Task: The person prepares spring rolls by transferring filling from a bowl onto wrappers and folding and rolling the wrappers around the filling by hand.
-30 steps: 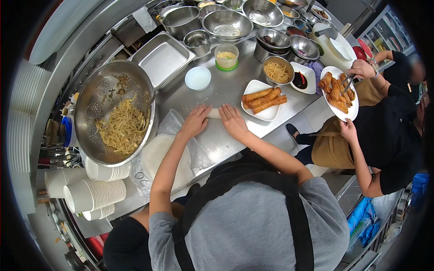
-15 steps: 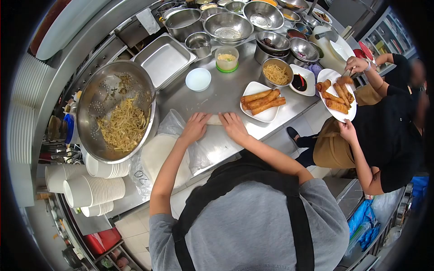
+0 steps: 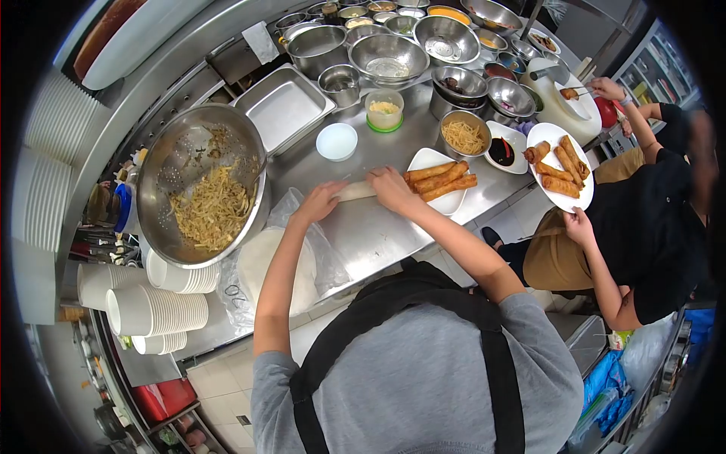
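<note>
A pale, uncooked spring roll [image 3: 355,191] lies on the steel counter in front of me. My left hand [image 3: 321,201] is closed over its left end. At its right end, the fingers of my right hand [image 3: 390,189] curl around it, and the wrapper's middle shows between the hands. Beside my left forearm is a stack of round white wrappers [image 3: 274,265] on plastic. Further left, a perforated steel colander [image 3: 162,163] holds shredded cooked filling [image 3: 214,206]. A small pale bowl [image 3: 336,142] stands beyond my hands. Fried rolls [image 3: 441,181] lie on a square plate right of my right hand.
At right, a co-worker holds an oval plate [image 3: 544,137] of fried rolls and tongs gripping a piece [image 3: 569,94]. Steel bowls [image 3: 389,59] crowd the back, beside a steel tray [image 3: 283,108]. Stacked white tubs [image 3: 156,310] stand at left. A sauce dish [image 3: 517,157] sits near the right edge.
My hands have moved slightly apart and more of the spring roll shows between them. The co-worker's tongs have lifted a piece from the oval plate, up and away to the back.
</note>
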`<state>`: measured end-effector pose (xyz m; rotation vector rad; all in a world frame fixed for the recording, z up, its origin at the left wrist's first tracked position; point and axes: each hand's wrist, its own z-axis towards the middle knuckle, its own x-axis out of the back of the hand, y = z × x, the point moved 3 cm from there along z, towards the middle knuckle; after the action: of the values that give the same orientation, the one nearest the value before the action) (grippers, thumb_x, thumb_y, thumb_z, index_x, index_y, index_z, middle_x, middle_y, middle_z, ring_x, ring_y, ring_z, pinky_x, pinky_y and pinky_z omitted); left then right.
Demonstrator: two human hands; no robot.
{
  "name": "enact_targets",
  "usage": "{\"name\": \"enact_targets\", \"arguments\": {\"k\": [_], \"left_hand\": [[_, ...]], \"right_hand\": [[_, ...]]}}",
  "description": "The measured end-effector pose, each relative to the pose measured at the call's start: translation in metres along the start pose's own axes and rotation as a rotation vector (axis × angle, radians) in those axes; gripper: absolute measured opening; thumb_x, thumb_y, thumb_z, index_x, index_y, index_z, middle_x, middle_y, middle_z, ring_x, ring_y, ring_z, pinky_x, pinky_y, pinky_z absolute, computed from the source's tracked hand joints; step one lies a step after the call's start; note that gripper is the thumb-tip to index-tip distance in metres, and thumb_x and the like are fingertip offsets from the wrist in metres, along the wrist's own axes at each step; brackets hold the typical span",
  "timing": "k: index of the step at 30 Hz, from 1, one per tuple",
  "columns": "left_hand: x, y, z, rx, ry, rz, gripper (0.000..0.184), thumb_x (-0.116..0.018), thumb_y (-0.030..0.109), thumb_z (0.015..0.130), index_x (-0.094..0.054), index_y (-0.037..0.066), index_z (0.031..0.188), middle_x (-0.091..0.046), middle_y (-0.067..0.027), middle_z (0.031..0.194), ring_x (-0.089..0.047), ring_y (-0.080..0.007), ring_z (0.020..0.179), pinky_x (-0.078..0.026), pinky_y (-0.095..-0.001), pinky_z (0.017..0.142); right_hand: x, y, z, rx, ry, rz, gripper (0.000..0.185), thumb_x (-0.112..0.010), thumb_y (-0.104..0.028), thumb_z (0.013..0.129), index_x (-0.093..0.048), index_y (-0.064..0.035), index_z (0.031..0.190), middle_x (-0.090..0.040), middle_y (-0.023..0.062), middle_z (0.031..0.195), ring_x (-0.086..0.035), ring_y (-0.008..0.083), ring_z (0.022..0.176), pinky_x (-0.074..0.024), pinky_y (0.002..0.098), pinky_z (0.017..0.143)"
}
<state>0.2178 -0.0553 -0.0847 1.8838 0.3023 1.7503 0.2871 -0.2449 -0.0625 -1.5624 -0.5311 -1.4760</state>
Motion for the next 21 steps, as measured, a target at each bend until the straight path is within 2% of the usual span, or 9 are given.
{"name": "enact_targets", "arguments": {"k": [1,4,7,10,13,16,19,21], "left_hand": [[-0.003,0.0,-0.001,-0.032,0.016,0.066,0.051,-0.057,0.005,0.082,-0.048,0.012,0.132,-0.053,-0.0145,0.127,-0.049,-0.0331,0.117,-0.039,-0.0399,0.1],[-0.008,0.001,-0.005,-0.041,0.041,0.053,0.052,-0.058,0.009,0.083,-0.046,0.011,0.133,-0.05,-0.0128,0.131,-0.047,-0.0312,0.12,-0.038,-0.0409,0.1],[-0.02,0.001,-0.013,-0.047,0.145,0.128,0.054,-0.058,0.011,0.084,-0.043,0.011,0.135,-0.048,-0.0116,0.134,-0.044,-0.0295,0.124,-0.036,-0.0421,0.102],[-0.032,0.001,-0.015,-0.01,0.224,0.264,0.053,-0.057,0.012,0.085,-0.042,0.011,0.136,-0.046,-0.01,0.136,-0.042,-0.0275,0.126,-0.035,-0.0432,0.104],[-0.037,0.008,-0.017,0.023,0.279,0.3,0.052,-0.055,0.01,0.085,-0.042,0.011,0.136,-0.044,-0.0087,0.139,-0.04,-0.0266,0.128,-0.033,-0.0437,0.106],[-0.041,0.012,-0.021,0.022,0.345,0.359,0.055,-0.054,0.007,0.082,-0.043,0.012,0.136,-0.045,-0.0095,0.136,-0.039,-0.0275,0.129,-0.035,-0.0432,0.104],[-0.039,0.024,-0.024,0.071,0.421,0.354,0.056,-0.054,0.003,0.08,-0.045,0.012,0.134,-0.051,-0.0109,0.125,-0.043,-0.029,0.123,-0.038,-0.0418,0.101],[-0.039,0.027,-0.024,0.073,0.447,0.366,0.052,-0.057,0.004,0.08,-0.049,0.011,0.131,-0.052,-0.0117,0.117,-0.049,-0.0292,0.113,-0.042,-0.0401,0.094]], "right_hand": [[-0.002,-0.005,-0.008,0.075,0.122,-0.05,0.047,-0.05,-0.003,0.078,-0.05,-0.0006,0.125,-0.052,0.0181,0.126,-0.045,0.0283,0.124,-0.0315,0.0473,0.104],[-0.03,-0.017,-0.017,0.259,0.225,-0.198,0.049,-0.048,-0.007,0.08,-0.047,0.0015,0.128,-0.046,0.0177,0.135,-0.041,0.0249,0.129,-0.0277,0.0465,0.108],[-0.045,-0.018,-0.022,0.202,0.246,-0.264,0.051,-0.047,-0.009,0.081,-0.044,0.0033,0.131,-0.042,0.0179,0.139,-0.04,0.0262,0.129,-0.0261,0.046,0.109],[-0.044,-0.02,-0.035,0.096,0.118,-0.463,0.052,-0.047,-0.011,0.081,-0.043,0.005,0.131,-0.043,0.017,0.138,-0.041,0.0265,0.129,-0.0233,0.0466,0.11],[-0.021,-0.039,-0.021,-0.008,-0.201,-0.463,0.053,-0.047,-0.013,0.081,-0.043,0.0058,0.131,-0.044,0.0186,0.137,-0.04,0.0258,0.129,-0.0212,0.0473,0.11],[-0.041,-0.044,-0.015,0.229,0.29,-0.338,0.047,-0.048,-0.013,0.08,-0.052,0.005,0.123,-0.052,0.0184,0.127,-0.045,0.0245,0.125,-0.0213,0.0477,0.11],[-0.041,-0.043,-0.023,0.268,0.352,-0.399,0.036,-0.051,-0.01,0.077,-0.06,0.0037,0.11,-0.059,0.0161,0.116,-0.048,0.0245,0.121,-0.0192,0.0477,0.111],[-0.016,-0.041,-0.019,0.199,0.054,-0.33,0.028,-0.052,-0.009,0.076,-0.064,-0.0008,0.101,-0.062,0.0115,0.105,-0.051,0.0235,0.113,-0.0253,0.0464,0.107]]}}
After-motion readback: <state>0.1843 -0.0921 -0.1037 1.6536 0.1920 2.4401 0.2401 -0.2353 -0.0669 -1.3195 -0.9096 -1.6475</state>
